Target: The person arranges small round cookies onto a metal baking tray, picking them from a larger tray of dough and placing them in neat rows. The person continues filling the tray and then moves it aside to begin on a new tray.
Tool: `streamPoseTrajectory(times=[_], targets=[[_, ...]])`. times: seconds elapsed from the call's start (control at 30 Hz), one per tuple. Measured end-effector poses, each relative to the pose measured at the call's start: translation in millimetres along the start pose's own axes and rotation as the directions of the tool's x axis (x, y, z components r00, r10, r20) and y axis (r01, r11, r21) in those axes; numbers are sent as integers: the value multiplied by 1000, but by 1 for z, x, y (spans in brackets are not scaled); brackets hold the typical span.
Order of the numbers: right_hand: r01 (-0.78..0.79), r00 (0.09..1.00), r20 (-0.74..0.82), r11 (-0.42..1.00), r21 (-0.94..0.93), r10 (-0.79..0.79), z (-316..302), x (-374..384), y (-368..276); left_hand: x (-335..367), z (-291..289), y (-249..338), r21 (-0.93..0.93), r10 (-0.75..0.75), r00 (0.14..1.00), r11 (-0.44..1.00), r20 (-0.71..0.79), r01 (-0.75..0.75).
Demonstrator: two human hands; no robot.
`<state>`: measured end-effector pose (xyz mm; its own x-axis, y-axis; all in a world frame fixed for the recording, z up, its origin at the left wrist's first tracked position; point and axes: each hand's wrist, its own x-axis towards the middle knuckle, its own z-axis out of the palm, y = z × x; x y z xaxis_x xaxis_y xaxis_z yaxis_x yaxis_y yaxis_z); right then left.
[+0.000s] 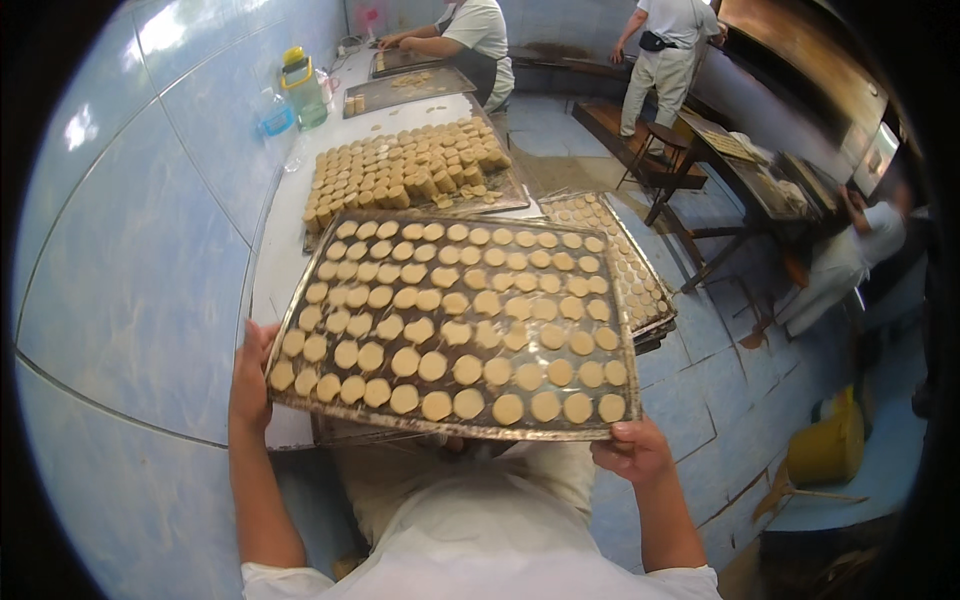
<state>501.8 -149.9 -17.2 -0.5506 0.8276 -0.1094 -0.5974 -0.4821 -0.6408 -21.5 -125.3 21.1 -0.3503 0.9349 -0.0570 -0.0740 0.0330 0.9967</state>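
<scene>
In front of me I hold a dark metal baking tray (430, 431) covered with rows of round, flat, pale dough pieces (468, 403). My left hand (254, 370) is closed on the tray's left edge. At the near right corner, my right hand (636, 450) grips the rim, thumb on top. Just beyond, stacked columns of similar dough discs (400, 165) stand on another tray. To the right and partly hidden under the held tray is a stack of filled trays (640, 280).
A white worktable (275, 270) runs along the blue tiled wall, with a yellow-lidded container (304, 90) and a blue bottle (275, 115). A co-worker (478, 40) works at its far end; others stand right. A yellow bucket (828, 448) and dark table (745, 185) are on the right.
</scene>
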Motion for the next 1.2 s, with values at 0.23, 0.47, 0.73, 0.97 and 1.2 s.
streamPoseTrajectory(times=[0.23, 0.47, 0.73, 0.97, 1.2], targets=[[437, 895, -132, 897, 68, -426, -38, -40, -15, 39, 80, 39, -17, 69, 908, 998, 413, -68], [556, 736, -227, 761, -336, -638, -79, -45, -84, -30, 169, -20, 324, -72, 795, 932, 603, -161], [544, 719, -270, 760, -355, -641, -152, 37, -113, -57, 192, -42, 504, 96, 837, 759, 539, -412], [485, 772, -359, 851, -203, -525, -194, 99, -69, -61, 191, -54, 502, 133, 860, 764, 493, -406], [318, 791, -494, 933, -170, -360, -230, 116, -7, -58, 189, -56, 494, 153, 851, 757, 502, -427]])
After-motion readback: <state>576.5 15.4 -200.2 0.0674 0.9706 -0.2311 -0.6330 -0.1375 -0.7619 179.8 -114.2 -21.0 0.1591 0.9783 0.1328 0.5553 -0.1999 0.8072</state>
